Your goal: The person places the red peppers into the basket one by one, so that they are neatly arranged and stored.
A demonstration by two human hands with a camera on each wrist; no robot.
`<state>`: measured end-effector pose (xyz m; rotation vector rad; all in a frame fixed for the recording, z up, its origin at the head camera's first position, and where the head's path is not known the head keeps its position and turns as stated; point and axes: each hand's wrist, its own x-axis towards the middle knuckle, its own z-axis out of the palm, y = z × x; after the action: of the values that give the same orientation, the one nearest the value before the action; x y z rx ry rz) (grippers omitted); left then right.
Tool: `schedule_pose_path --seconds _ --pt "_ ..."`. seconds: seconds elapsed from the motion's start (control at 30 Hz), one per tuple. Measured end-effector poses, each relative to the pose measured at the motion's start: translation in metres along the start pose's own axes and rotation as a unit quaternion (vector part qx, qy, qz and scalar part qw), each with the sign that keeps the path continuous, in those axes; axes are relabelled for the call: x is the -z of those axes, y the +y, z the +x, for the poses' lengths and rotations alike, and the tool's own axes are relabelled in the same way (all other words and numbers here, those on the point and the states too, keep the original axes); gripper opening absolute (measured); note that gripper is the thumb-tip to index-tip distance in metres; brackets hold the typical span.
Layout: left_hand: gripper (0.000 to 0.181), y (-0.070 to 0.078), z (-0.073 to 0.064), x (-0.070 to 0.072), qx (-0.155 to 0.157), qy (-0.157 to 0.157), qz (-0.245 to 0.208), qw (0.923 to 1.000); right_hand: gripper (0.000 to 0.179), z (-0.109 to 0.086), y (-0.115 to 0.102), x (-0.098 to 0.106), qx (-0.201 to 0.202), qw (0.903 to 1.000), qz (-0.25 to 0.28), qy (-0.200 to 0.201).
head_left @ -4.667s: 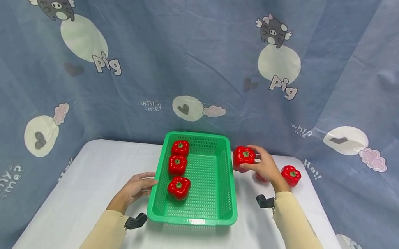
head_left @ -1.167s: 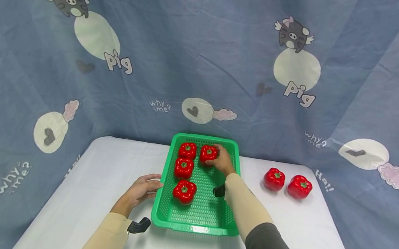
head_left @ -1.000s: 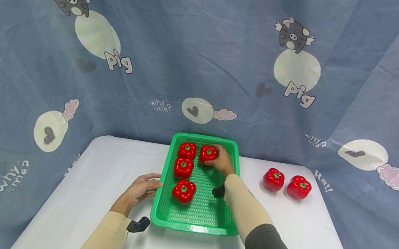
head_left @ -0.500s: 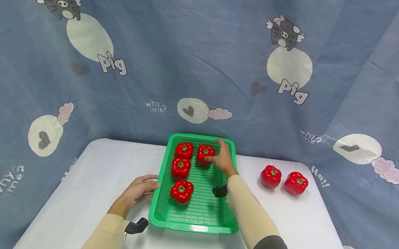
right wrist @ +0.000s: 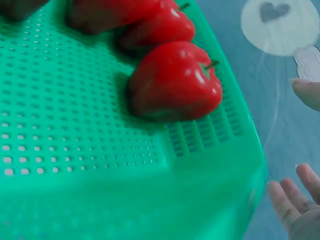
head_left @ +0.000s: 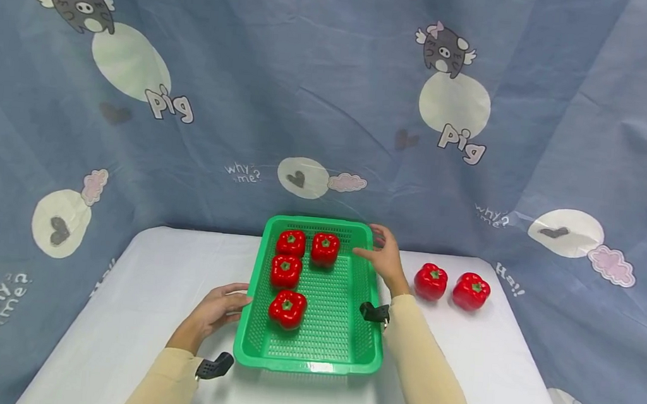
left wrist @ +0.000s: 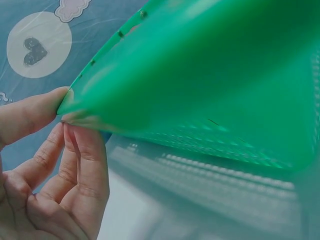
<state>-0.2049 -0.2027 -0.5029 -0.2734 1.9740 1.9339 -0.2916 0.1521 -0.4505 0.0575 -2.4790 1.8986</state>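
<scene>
A green plastic basket [head_left: 310, 366] stands mid-table with several red bell peppers in it. Three of them, one being the front pepper [head_left: 288, 309], form a column along its left side; a fourth pepper [head_left: 325, 250] sits at the back, right of the column. My left hand [head_left: 214, 311] pinches the basket's left rim, thumb above and fingers below in the left wrist view. Over the back right corner of the basket, my right hand [head_left: 386, 258] is empty, with fingers and thumb spread apart. The right wrist view shows the hand [right wrist: 305, 200] beside the rim, away from the peppers.
Two more red bell peppers lie on the white table right of the basket: a nearer one [head_left: 430, 281] and an outer one [head_left: 471, 291]. A blue printed curtain [head_left: 224, 93] hangs behind the table [head_left: 140, 283].
My right hand brought a pepper from the right side of the table into the basket's back, let go of it and moved right. My left hand stayed at the rim.
</scene>
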Motion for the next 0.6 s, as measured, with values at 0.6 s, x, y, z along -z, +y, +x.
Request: schedule_pose_path --seconds 0.6 --pt "0.059 0.002 0.000 0.000 0.008 0.004 -0.003 1.0000 0.069 -0.025 0.042 0.068 0.036 0.9908 0.003 0.131"
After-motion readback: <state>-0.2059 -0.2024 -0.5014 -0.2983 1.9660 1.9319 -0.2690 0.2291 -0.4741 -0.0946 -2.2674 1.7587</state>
